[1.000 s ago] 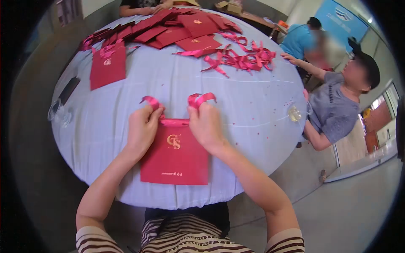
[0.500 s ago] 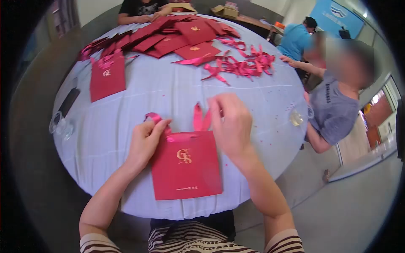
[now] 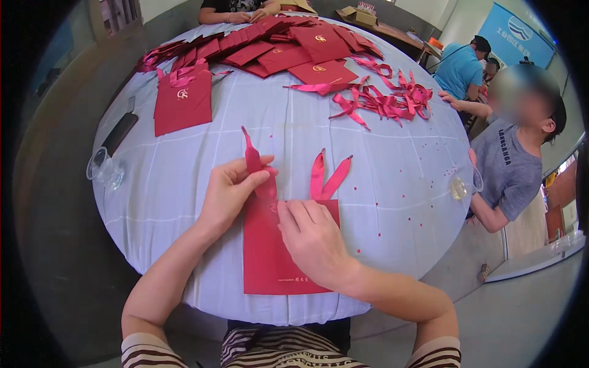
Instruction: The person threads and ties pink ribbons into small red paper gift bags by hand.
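A red paper bag lies flat on the table in front of me, its gold logo covered by my right hand. My left hand pinches a pink ribbon that stands up at the bag's top left corner. Across the bag's upper part reaches my right hand, fingers curled closed on the lower part of that ribbon at the top edge. A second pair of ribbon ends sticks up in a V from the top right, touched by neither hand.
A heap of red bags covers the table's far side. Loose pink ribbons lie to its right. At left are another bag, a dark phone-like object and clear cups. A co-worker sits at right.
My right hand has moved left and down, from the right-hand ribbon ends onto the left ribbon. My left hand now holds that ribbon upright. The whole view has shifted slightly.
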`<control>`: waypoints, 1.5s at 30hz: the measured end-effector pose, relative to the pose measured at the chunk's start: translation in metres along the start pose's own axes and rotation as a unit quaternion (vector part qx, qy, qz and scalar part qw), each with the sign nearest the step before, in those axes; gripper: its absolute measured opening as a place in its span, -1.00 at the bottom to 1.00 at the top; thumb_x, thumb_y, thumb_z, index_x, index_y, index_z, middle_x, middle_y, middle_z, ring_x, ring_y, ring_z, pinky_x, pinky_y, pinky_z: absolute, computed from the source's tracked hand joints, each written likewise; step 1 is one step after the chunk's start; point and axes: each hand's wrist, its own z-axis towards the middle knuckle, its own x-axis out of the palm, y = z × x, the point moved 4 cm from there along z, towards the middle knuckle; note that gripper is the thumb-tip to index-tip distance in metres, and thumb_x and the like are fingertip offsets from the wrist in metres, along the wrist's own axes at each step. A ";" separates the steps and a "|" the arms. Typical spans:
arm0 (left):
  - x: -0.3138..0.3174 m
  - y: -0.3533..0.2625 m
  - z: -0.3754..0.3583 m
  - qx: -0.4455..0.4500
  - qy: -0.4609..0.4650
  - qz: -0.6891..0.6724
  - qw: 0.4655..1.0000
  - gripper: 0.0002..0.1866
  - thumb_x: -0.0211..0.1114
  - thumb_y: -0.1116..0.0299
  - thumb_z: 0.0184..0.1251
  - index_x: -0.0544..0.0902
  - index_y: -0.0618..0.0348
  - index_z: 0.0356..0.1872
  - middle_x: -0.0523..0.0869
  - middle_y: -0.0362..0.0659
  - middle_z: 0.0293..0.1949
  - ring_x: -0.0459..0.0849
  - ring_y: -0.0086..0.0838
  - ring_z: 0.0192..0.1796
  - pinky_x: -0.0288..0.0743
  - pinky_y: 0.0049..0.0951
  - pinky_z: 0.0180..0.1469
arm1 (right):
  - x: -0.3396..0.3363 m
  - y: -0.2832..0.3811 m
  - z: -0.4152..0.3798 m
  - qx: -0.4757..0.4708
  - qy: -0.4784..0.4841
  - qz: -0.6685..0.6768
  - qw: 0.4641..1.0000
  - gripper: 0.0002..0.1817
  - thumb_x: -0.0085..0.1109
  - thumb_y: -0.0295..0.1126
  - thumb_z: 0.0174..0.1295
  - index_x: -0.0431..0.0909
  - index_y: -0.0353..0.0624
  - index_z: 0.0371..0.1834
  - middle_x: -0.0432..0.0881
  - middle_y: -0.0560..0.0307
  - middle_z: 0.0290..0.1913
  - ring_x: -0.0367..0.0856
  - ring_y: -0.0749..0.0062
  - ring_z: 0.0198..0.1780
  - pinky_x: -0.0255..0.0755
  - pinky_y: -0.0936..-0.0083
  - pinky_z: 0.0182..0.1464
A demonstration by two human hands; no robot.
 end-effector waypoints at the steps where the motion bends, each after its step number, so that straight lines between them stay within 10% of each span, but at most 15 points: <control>1: -0.003 0.001 0.003 0.017 -0.006 -0.023 1.000 -0.69 0.21 0.45 0.34 0.58 0.35 0.06 0.73 -0.11 -0.17 0.66 -0.61 -0.16 0.52 -0.57 -0.07 | 0.000 0.000 0.001 0.002 0.005 0.002 1.000 -0.63 0.21 -0.50 0.01 0.51 -0.42 -0.07 0.51 0.00 -0.19 0.48 0.23 -0.14 0.41 0.37 -0.11; 12: -0.018 0.001 0.023 0.085 -0.033 -0.081 0.993 -0.43 0.24 0.57 0.26 0.32 0.31 0.31 0.72 -0.09 -0.17 0.65 -0.62 -0.17 0.52 -0.63 -0.08 | 0.003 0.000 0.000 -0.001 0.008 0.000 1.000 -0.62 0.23 -0.52 0.00 0.51 -0.40 -0.06 0.51 -0.01 -0.17 0.47 0.20 -0.15 0.39 0.34 -0.11; 18: -0.022 -0.003 0.024 0.138 -0.095 0.104 0.980 -0.33 0.25 0.60 0.21 0.21 0.33 0.35 0.67 0.02 -0.07 0.68 -0.42 -0.18 0.52 -0.50 -0.09 | 0.003 -0.001 0.001 0.001 0.004 0.004 1.000 -0.64 0.23 -0.53 0.03 0.51 -0.40 -0.07 0.50 -0.01 -0.18 0.46 0.19 -0.16 0.39 0.34 -0.11; 20: -0.019 -0.035 0.004 0.398 -0.282 0.382 0.785 -0.50 0.27 0.59 0.16 0.39 0.37 0.17 0.63 0.08 -0.18 0.64 -0.16 -0.21 0.49 -0.35 -0.13 | 0.000 -0.003 0.002 0.025 -0.002 0.056 0.998 -0.67 0.21 -0.55 0.05 0.52 -0.39 -0.08 0.50 -0.02 -0.16 0.46 0.14 -0.14 0.39 0.32 -0.08; 21: -0.017 -0.040 -0.003 0.399 -0.280 0.382 0.786 -0.50 0.27 0.59 0.16 0.39 0.37 0.17 0.63 0.08 -0.18 0.64 -0.16 -0.21 0.49 -0.35 -0.13 | -0.002 -0.004 0.002 0.027 -0.003 0.055 0.998 -0.67 0.21 -0.55 0.05 0.52 -0.39 -0.08 0.50 -0.02 -0.16 0.46 0.14 -0.14 0.39 0.32 -0.08; 25: 0.027 -0.043 -0.048 0.442 0.001 0.296 0.847 -0.90 0.27 0.60 0.13 0.54 0.26 -0.34 0.57 -0.03 -0.36 0.56 -0.15 -0.30 0.45 -0.30 -0.21 | -0.013 -0.025 0.007 0.062 -0.033 0.150 0.986 -0.72 0.14 -0.63 0.07 0.54 -0.34 -0.10 0.53 -0.07 -0.17 0.50 0.07 -0.12 0.41 0.31 -0.06; 28: 0.068 -0.028 -0.068 0.456 0.242 0.316 0.796 -0.70 0.34 0.32 0.13 0.57 0.24 -0.15 0.58 -0.03 -0.13 0.52 -0.17 -0.03 0.37 -0.18 0.06 | -0.025 -0.051 0.012 0.100 -0.081 0.158 0.979 -0.78 0.08 -0.67 0.13 0.58 -0.30 -0.16 0.57 -0.06 -0.24 0.57 0.13 -0.20 0.44 0.39 -0.14; 31: 0.078 -0.020 -0.078 0.428 0.295 0.335 0.786 -0.55 0.29 0.23 0.20 0.51 0.26 0.06 0.52 0.01 0.08 0.45 -0.16 0.17 0.32 -0.15 0.21 | -0.037 -0.074 0.013 0.220 -0.063 0.280 0.932 -0.83 0.09 -0.62 0.21 0.62 -0.31 -0.17 0.61 0.10 -0.27 0.58 0.52 -0.29 0.43 0.60 -0.24; 45: 0.081 -0.011 -0.081 0.355 0.392 0.386 0.756 -0.33 0.12 0.08 0.34 0.23 0.31 0.34 0.22 0.05 0.39 0.11 -0.08 0.46 -0.06 -0.01 0.45 | -0.043 -0.117 0.004 0.350 -0.075 0.254 0.899 -0.86 0.19 -0.44 0.23 0.65 -0.29 -0.27 0.60 0.26 -0.39 0.45 0.66 -0.41 0.34 0.64 -0.34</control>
